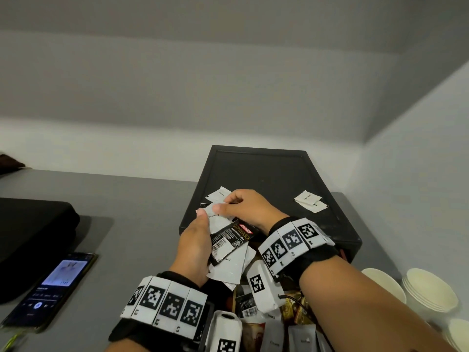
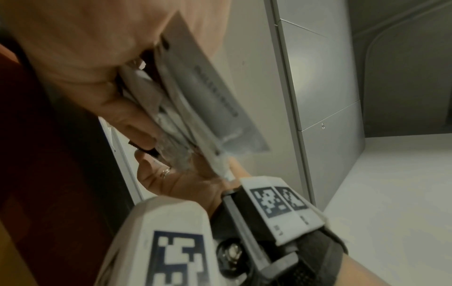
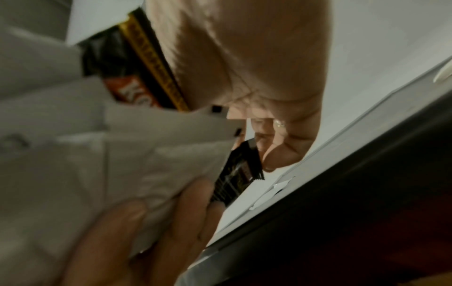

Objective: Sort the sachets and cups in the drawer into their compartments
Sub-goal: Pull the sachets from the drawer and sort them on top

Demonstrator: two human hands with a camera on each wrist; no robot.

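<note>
Sachets point(image 1: 311, 201) on black tray point(image 1: 253, 158), grey counter point(image 1: 142, 214)

Soft, even indoor light fills the head view, sharp at its centre, with straight edges bowing toward the frame's borders. The flat black rectangular tray point(image 1: 274, 179) shows no glare. Both wrist views are dimmer, warm-tinted and blurred, darkest along their lower corners.
</note>
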